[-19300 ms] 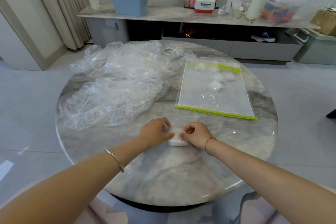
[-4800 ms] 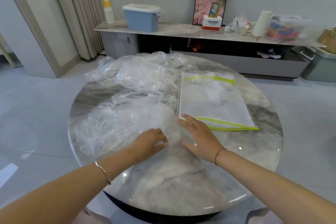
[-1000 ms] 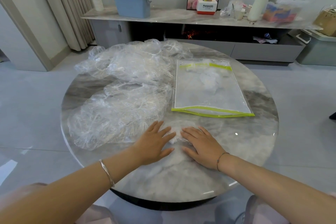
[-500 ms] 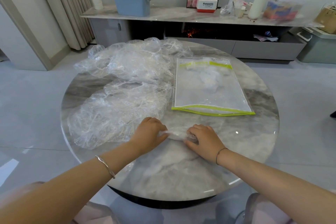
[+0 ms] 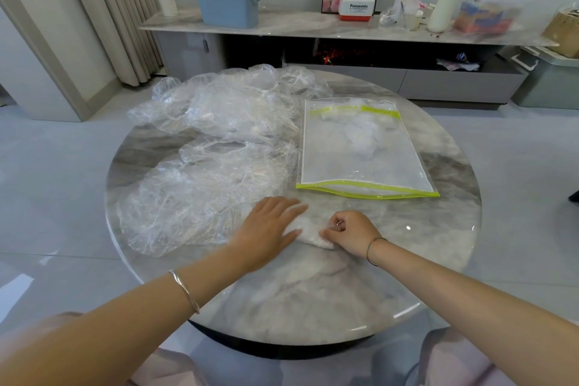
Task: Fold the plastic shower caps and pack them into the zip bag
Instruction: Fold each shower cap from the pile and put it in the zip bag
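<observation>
A partly folded clear shower cap (image 5: 308, 230) lies on the round marble table (image 5: 313, 291) between my hands. My left hand (image 5: 266, 229) presses flat on its left part, fingers straight. My right hand (image 5: 352, 232) pinches its right end with curled fingers. A heap of loose clear shower caps (image 5: 216, 150) covers the table's left half. The zip bag (image 5: 363, 150), clear with a yellow-green edge, lies flat at the right with several folded caps inside near its far end.
A long marble sideboard (image 5: 313, 26) stands behind the table with a blue lidded bin (image 5: 227, 1), a white roll (image 5: 445, 6) and boxes. A curtain (image 5: 116, 9) hangs at the left. Grey tiled floor surrounds the table.
Half a second ago both hands gripped the cap's ends. Now my left hand lies flat on it with straight fingers, and my right hand has folded its end inward.
</observation>
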A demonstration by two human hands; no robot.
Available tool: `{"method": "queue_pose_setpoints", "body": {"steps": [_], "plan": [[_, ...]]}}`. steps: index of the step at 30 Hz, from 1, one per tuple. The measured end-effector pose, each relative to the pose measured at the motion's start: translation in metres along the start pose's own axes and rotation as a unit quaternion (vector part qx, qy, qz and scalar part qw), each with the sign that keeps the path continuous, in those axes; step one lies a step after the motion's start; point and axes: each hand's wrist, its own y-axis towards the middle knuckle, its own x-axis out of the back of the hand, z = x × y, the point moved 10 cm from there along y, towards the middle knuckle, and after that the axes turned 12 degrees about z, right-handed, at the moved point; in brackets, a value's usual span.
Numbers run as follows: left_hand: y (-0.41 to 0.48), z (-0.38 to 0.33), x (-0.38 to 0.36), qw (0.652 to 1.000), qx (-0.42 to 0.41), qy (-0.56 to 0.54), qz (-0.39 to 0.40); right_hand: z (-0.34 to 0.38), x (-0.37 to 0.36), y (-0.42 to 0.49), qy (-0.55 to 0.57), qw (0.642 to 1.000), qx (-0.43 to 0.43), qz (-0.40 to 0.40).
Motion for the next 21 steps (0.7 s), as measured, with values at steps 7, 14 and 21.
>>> {"method": "queue_pose_setpoints", "body": {"steps": [7, 14, 21], "plan": [[-0.01, -0.013, -0.051, 0.979, -0.047, 0.065, 0.188, -0.006, 0.002, 0.005, 0.045, 0.998, -0.033, 0.013], [-0.006, -0.01, -0.054, 0.975, -0.034, 0.051, 0.214, -0.02, 0.02, -0.003, 0.062, 0.997, -0.05, -0.003], [0.001, -0.01, -0.029, 0.983, -0.014, -0.003, 0.184, 0.043, 0.03, -0.033, -0.158, 0.956, 0.197, -0.148]]}}
